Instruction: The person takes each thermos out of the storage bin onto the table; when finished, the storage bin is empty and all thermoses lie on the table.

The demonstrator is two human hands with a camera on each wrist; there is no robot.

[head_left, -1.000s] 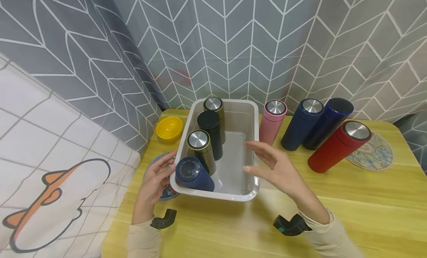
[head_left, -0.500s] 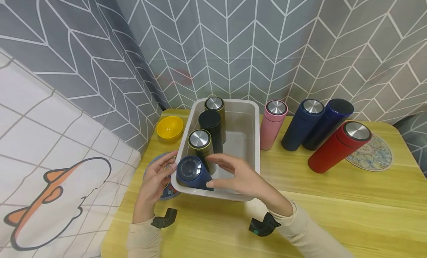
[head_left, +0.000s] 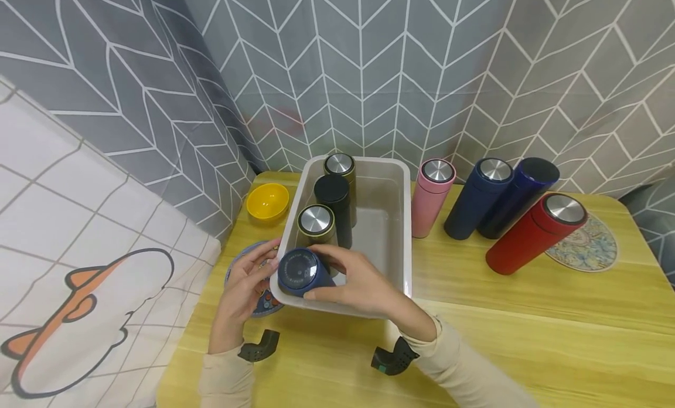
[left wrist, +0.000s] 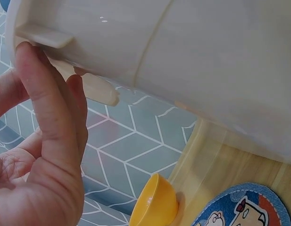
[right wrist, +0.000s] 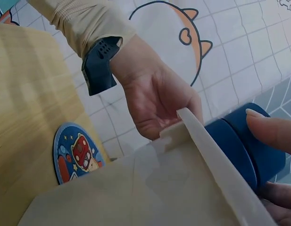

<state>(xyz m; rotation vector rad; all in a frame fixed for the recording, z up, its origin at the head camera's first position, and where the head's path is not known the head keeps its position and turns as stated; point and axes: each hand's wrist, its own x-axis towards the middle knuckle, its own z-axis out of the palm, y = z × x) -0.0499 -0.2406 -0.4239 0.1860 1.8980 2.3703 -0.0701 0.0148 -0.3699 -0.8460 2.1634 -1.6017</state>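
**Right hand grips blue flask in corner of plastic tub**

We see the right hand over the tub's near side, pinching the blue flask, thumb on its near side and fingers behind. The flask is in the tub's near left corner, its dark round end facing up with small print on it. The left hand, fingers nearly straight, touches the tub's outer left side just below the rim.

Along the tub's left side, behind the blue flask, we find a gold-ringed flask, a black flask and, farthest back, a bronze flask. Right of the tub, on the wooden table, we count a pink flask, a navy flask, a glossy dark-blue flask and a red flask, which partly hides a patterned round mat. Left of the tub, we see a yellow bowl near a round blue coaster.
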